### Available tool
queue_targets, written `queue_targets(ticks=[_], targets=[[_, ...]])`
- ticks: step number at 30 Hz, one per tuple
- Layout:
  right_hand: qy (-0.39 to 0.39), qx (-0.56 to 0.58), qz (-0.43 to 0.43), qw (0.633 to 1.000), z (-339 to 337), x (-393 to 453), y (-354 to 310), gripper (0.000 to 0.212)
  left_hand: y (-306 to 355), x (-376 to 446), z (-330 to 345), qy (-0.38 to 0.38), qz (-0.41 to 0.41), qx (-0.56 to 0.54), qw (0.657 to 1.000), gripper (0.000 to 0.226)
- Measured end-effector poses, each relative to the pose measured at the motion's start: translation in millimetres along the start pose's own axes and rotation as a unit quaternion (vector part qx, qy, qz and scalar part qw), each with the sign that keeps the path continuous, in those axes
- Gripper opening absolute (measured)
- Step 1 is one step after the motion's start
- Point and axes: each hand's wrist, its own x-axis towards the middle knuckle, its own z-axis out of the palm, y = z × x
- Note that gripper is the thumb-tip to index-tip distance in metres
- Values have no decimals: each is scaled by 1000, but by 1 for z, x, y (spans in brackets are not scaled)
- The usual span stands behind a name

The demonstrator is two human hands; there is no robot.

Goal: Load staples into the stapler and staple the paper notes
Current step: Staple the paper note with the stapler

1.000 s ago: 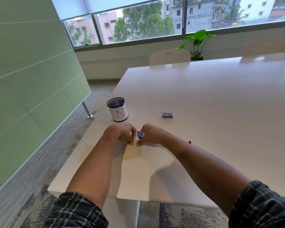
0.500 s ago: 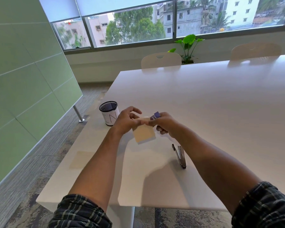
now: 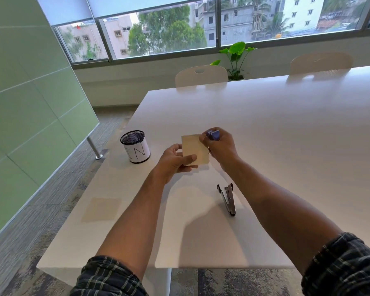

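My left hand (image 3: 175, 160) pinches a small stack of beige paper notes (image 3: 193, 149) by its lower left edge and holds it upright above the white table (image 3: 286, 129). At the notes' upper right corner, my right hand (image 3: 220, 147) grips a small blue stapler (image 3: 214, 134), most of it hidden by my fingers. Whether its jaws are around the paper I cannot tell. A grey metal stapler-like tool (image 3: 228, 199) lies on the table under my right forearm.
A black mesh cup (image 3: 136, 149) with a white label marked "IN" stands left of my hands. One pale note (image 3: 102, 209) lies flat near the table's left front corner. Two white chairs (image 3: 201, 75) and a potted plant (image 3: 236, 58) are beyond the far edge.
Both hands have lifted the notes and the blue stapler off the table. The notes have turned more upright, and the metal tool has come into view on the table.
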Motion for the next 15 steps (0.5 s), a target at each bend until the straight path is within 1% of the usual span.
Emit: queue_targets(ticks=[2,6,11,13,15], targets=[[3,-20,-40,999,-4,2,1,9,-6,-2,1,-20,-18,-30,999,40],[-54,-71,-94,992,-10,1,5,9,-10,-1,0,-16,-35,-88,995,25],[-150,-123,-157,968,-19,-4,11,14,-1,-2,0,-10,-63,-200,978,25],[-172,-167,-183,953,-22,-6,13,14,1,-3,-1,-7,-62,-233,971,26],[-187,-185,-194,945,-23,-9,13,16,1,-2,0,-2,-55,-243,969,29]])
